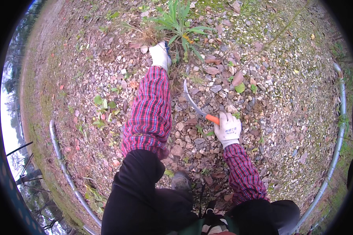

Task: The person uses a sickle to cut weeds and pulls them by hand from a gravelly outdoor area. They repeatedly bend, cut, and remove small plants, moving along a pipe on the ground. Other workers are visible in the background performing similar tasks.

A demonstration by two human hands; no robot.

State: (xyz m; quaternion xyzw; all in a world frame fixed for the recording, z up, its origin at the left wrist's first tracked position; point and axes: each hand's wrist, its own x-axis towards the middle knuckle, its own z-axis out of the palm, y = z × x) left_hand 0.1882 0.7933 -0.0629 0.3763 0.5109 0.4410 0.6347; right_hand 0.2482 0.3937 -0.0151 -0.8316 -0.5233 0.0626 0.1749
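Note:
My left hand (161,55), in a white work glove with blue on the palm side, reaches to the base of a leafy green weed (178,25) and some dry grass. Its fingers are mostly hidden, so its hold cannot be made out. My right hand (229,129), also gloved in white, grips the orange handle of a sickle (194,105). The curved blade points up and left, its tip apart from the weed and below it. Both forearms are in red plaid sleeves.
Gravel with dead leaves (238,78) and small green seedlings (101,105) surrounds both hands. One metal pipe (61,166) runs along the left, another (338,138) along the right. A shoe (181,180) shows near my knees. Trees stand at the far left.

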